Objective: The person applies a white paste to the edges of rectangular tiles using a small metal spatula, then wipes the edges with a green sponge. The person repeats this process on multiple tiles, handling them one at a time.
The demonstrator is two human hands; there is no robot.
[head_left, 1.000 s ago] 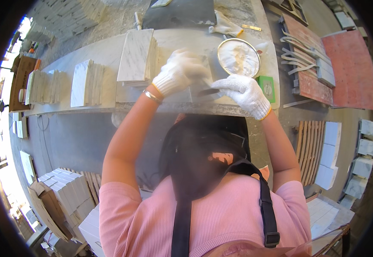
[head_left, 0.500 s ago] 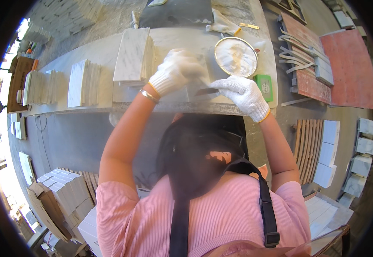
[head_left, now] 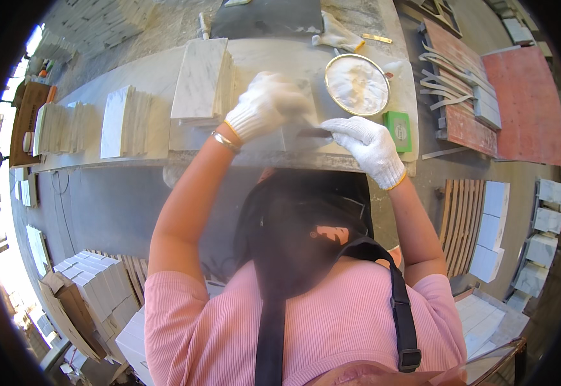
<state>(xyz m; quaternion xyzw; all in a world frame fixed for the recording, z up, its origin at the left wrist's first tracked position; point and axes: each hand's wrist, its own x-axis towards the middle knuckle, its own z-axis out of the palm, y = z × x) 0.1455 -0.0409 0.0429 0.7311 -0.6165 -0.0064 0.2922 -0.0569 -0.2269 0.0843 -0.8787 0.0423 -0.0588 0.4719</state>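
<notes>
My left hand [head_left: 264, 106], in a white knit glove, is curled over a pale marble tile [head_left: 291, 136] that lies on the stone workbench [head_left: 164, 77]. My right hand [head_left: 367, 145], also gloved, pinches a small dark tool [head_left: 312, 133] whose tip meets the tile's edge just below my left hand. A round gold-rimmed dish [head_left: 357, 83] of white material stands just beyond my right hand. A green box [head_left: 397, 130] lies beside it.
Stacks of marble tiles [head_left: 200, 80] [head_left: 122, 122] [head_left: 61, 125] line the bench to the left. A spare glove [head_left: 338, 35] lies at the back. Red slabs [head_left: 531, 103] and a wooden rack [head_left: 460, 219] are on the right, with boxes of tiles [head_left: 93, 289] on the floor lower left.
My left hand has edged slightly to the left over the tile. My right hand and the tool stay almost where they were.
</notes>
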